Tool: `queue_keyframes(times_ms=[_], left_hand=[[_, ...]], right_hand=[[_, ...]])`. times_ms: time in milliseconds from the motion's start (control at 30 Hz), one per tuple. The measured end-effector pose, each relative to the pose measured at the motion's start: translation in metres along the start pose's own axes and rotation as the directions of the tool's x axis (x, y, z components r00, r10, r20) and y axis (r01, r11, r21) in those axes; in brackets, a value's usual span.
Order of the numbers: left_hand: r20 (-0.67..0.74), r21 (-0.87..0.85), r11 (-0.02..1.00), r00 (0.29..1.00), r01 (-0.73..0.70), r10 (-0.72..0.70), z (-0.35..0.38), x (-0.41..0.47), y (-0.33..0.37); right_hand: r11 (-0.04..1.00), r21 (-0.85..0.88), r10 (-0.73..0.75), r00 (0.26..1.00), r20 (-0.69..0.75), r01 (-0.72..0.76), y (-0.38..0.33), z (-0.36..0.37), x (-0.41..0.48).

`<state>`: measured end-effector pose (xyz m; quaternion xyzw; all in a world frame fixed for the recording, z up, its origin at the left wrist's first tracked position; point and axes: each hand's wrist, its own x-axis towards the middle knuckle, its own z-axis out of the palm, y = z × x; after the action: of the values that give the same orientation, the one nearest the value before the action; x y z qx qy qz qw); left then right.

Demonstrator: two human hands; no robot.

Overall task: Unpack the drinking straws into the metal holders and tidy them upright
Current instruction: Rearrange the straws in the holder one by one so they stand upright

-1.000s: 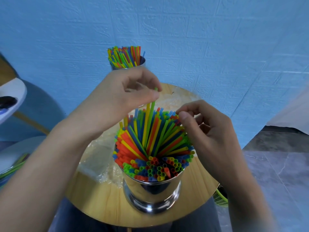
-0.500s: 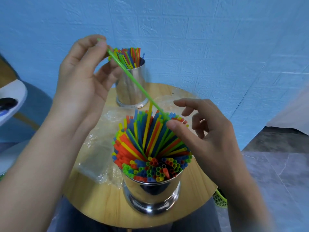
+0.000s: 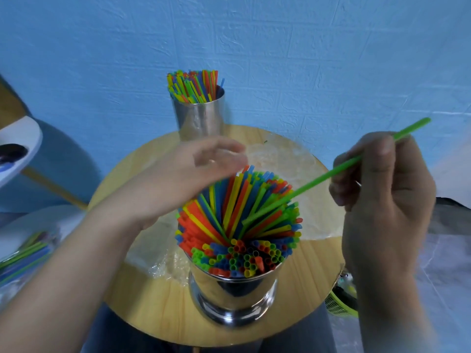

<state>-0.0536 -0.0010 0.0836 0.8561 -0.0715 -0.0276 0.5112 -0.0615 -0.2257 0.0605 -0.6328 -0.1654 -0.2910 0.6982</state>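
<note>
While the left hand (image 3: 183,179) hovers relaxed, the right hand (image 3: 382,200) pinches a green straw (image 3: 305,185).

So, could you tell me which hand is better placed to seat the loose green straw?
The right hand: it pinches the green straw, whose tip rests among straws in the near holder; the left hand holds nothing.
</note>
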Motion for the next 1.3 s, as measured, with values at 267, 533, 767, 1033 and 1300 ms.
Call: queue_keyframes(times_ms=[267, 533, 767, 1033, 1300], left_hand=[[0.038, 0.155, 0.987, 0.998, 0.04, -0.046, 0.002, 0.002, -0.005], [-0.009, 0.065, 0.998, 1.0, 0.008, -0.007, 0.0, -0.003, -0.011], [0.097, 0.11, 0.994, 0.995, -0.019, 0.008, 0.0, -0.004, -0.005], [0.066, 0.176, 0.983, 0.997, -0.055, 0.044, 0.008, 0.004, 0.004], [-0.03, 0.171, 0.981, 0.994, -0.094, 0.101, 0.007, 0.001, 0.004]], right_hand=[[0.913, -0.408, 0.116, 0.938, 0.326, 0.028, 0.014, 0.008, -0.009], [0.929, -0.364, 0.198, 0.926, 0.322, -0.072, 0.015, 0.009, -0.006], [0.892, -0.446, 0.243, 0.911, 0.334, -0.074, 0.017, 0.007, -0.005], [0.891, -0.418, 0.35, 0.853, 0.387, -0.176, 0.016, 0.006, -0.002], [0.908, -0.382, 0.343, 0.826, 0.447, -0.171, 0.014, 0.005, 0.001]])
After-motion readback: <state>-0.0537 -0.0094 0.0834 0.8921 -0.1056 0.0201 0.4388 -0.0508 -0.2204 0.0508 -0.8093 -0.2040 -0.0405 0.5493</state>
